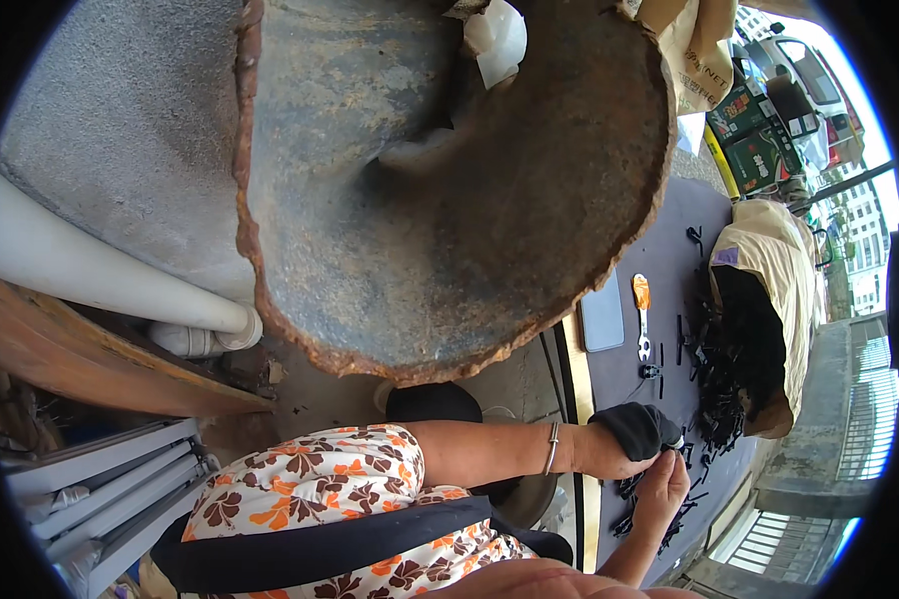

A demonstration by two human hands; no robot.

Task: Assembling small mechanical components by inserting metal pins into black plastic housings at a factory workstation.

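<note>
Grips of left hand [614, 451] and right hand [661, 486] meeting, whether closed on something I cannot tell, slim black parts [717, 384] heaped on grey desk [687, 210].

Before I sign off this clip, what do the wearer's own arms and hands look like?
The left arm has a white sleeve with orange and brown flowers, and a thin silver-coloured bangle. Black fabric, perhaps a glove, covers the fingers of the left hand. The right hand shows no glove or bangle.
</note>
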